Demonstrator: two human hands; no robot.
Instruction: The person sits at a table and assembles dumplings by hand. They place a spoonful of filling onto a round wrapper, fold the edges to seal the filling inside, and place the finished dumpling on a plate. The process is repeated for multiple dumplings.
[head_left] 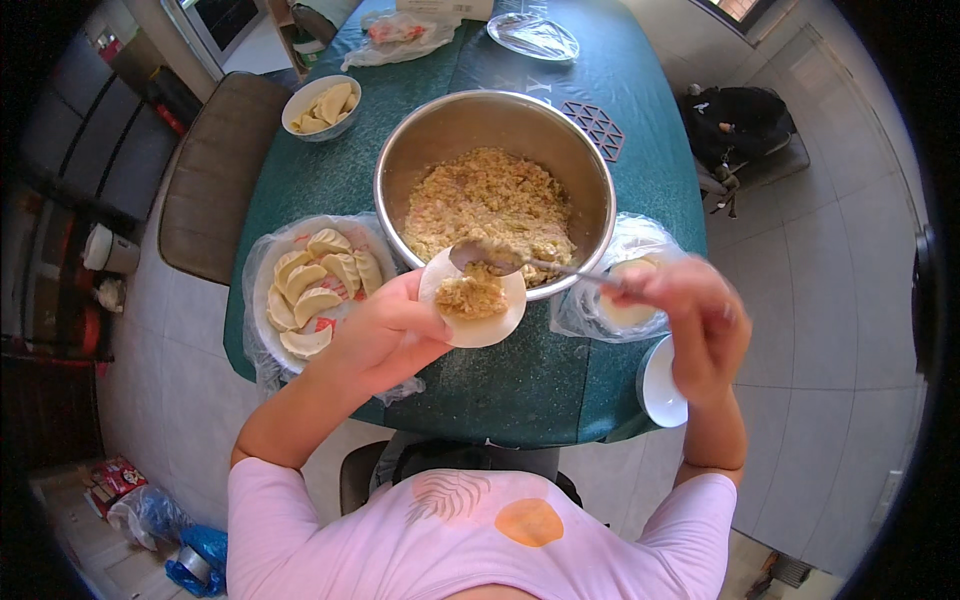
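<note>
My left hand [395, 335] holds a round dumpling wrapper [500, 327] by its left edge, in front of a large steel bowl [395, 150]. On the wrapper sits a mound of filling [470, 297]. A metal spoon [545, 266] is gripped in my right hand [700, 315]; its bowl end is just over the wrapper's top, with some filling on it. Minced filling [490, 200] covers the bottom of the steel bowl. Beside my left forearm, folded dumplings [310, 285] lie in a plastic-lined dish [262, 265]. Partly behind my right hand, more wrappers [628, 300] rest in a plastic bag [645, 235].
A small white bowl [658, 385] stands at the table's right front edge. Farther back are a bowl of dough pieces [328, 106], a plastic bag [400, 35], a film-covered plate [533, 38] and a hexagonal trivet [597, 130]. A padded bench [215, 170] flanks the table's left side.
</note>
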